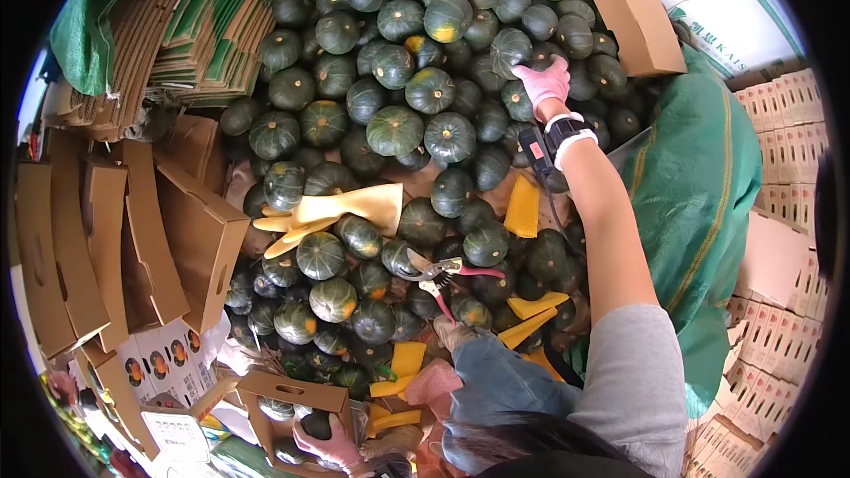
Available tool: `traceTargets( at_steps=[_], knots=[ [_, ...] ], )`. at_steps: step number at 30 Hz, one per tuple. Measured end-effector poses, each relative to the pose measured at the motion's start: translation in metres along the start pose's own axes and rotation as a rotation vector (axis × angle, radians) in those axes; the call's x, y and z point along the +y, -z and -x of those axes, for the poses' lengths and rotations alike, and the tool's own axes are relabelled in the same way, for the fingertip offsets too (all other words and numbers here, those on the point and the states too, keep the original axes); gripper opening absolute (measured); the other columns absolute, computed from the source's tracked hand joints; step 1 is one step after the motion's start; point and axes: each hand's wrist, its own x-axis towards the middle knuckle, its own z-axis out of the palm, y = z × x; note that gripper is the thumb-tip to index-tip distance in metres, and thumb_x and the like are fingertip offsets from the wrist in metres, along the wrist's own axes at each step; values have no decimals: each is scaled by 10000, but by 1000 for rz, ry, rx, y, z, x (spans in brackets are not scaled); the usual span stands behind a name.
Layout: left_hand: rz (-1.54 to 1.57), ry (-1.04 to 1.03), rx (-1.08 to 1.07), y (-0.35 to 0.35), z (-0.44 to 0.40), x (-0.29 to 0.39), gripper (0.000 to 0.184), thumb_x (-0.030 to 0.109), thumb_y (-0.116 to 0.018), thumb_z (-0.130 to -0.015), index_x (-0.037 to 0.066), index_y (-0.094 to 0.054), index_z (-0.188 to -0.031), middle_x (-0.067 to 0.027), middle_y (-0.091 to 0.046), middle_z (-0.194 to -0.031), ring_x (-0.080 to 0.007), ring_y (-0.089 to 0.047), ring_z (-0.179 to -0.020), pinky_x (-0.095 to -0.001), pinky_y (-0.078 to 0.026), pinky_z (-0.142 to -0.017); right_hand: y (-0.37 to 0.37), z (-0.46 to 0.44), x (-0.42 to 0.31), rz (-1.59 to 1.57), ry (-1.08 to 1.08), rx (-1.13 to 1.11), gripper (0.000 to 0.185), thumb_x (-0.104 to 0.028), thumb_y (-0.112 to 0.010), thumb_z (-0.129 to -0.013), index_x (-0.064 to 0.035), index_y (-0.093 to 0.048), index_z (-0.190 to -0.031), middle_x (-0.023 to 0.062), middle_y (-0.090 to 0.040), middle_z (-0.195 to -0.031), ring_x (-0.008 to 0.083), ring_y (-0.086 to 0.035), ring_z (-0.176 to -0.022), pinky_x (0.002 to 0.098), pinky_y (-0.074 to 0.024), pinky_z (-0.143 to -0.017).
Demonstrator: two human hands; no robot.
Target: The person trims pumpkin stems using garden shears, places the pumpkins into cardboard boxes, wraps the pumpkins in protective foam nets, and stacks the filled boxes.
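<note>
My right hand (544, 85), in a pink glove, reaches into the upper part of a big heap of dark green pumpkins. Its fingers are closed on a round pumpkin (511, 50), and another one (517, 101) lies just below the palm. Down at the bottom, my left hand (334, 445), also pink-gloved, grips a small dark pumpkin (316, 425) at the opening of a cardboard box (297, 389). More pumpkins (276, 410) show inside that box, partly hidden by its wall.
Pruning shears (432, 276) and pale yellow rubber gloves (345, 206) lie on the heap. Yellow strips (522, 206) are scattered among the pumpkins. Open cartons (199, 230) and flattened cardboard (208, 26) stand at left; a green tarp (699, 159) and stacked boxes (779, 173) are at right.
</note>
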Motion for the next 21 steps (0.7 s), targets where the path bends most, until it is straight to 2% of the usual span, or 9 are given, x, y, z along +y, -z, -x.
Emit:
traceTargets(
  at_steps=[4, 6, 8, 11, 12, 15, 16, 17, 21],
  knots=[
    [-12, 11, -24, 3, 0, 6, 677, 53, -716, -650, 58, -434, -1265, -139, -404, -1240, -313, -423, -1143, -445, -404, -964, -7, -2, -4, 108, 5, -86, 882, -440, -774, -594, -102, -387, -1312, 177, -417, -1312, 352, -408, -1219, 409, -380, -1001],
    [-175, 101, -104, 6, -8, 18, 625, 301, -716, -642, 20, -513, -1161, -180, -488, -1193, -311, -497, -1057, -457, -442, -888, -7, -4, -8, 160, 15, -134, 851, -441, -771, -597, -109, -420, -1298, 159, -419, -1319, 350, -400, -1227, 410, -379, -1003],
    [-337, 194, -185, 5, -14, 31, 719, 549, -716, -634, -19, -592, -1057, -221, -572, -1146, -309, -572, -970, -470, -480, -811, -6, -6, -7, 215, 45, -184, 834, -430, -782, -584, -124, -442, -1281, 144, -420, -1312, 351, -393, -1225, 413, -379, -1001],
    [-298, -14, 97, -3, 1, 1, 724, 484, -805, -566, -22, -587, -1036, -198, -580, -1086, -294, -560, -980, -461, -467, -838, 0, 0, 4, 179, 182, -119, 860, -438, -810, -543, -138, -454, -1266, 138, -423, -1288, 354, -384, -1212, 419, -380, -995],
    [-195, 96, -122, 3, -7, 6, 803, 472, -827, -539, -14, -541, -1111, -181, -545, -1089, -289, -537, -1005, -470, -462, -848, -5, -5, 15, 125, 268, -54, 880, -458, -826, -518, -153, -458, -1257, 142, -423, -1264, 357, -381, -1191, 427, -372, -995],
    [-189, 43, 0, -4, 1, -8, 845, 475, -823, -570, -10, -489, -1177, -172, -510, -1112, -306, -502, -1041, -480, -436, -891, -6, -13, 32, -8, 375, 50, 900, -483, -822, -526, -137, -443, -1265, 159, -421, -1256, 363, -384, -1178, 427, -362, -998],
    [-186, 33, -12, -2, 0, -7, 847, 472, -821, -582, -10, -478, -1187, -175, -501, -1126, -316, -490, -1052, -484, -424, -907, -1, -11, 27, 36, 317, 128, 913, -505, -813, -559, -98, -428, -1281, 196, -425, -1243, 376, -392, -1180, 432, -354, -998],
    [-188, 28, -29, 1, -1, -6, 849, 470, -819, -593, -9, -467, -1198, -177, -491, -1139, -326, -478, -1062, -488, -411, -923, 2, -25, 29, -28, 436, 302, 899, -451, -815, -567, -80, -405, -1277, 181, -416, -1250, 380, -389, -1161, 445, -364, -986],
    [-194, -19, -74, 10, -8, 17, 819, 445, -806, -641, -14, -444, -1214, -189, -459, -1164, -357, -437, -1100, -503, -383, -937, 30, -76, 8, 82, 256, 448, 1000, -407, -833, -553, -59, -310, -1331, 202, -431, -1258, 381, -430, -1159, 440, -383, -982]
  ],
)
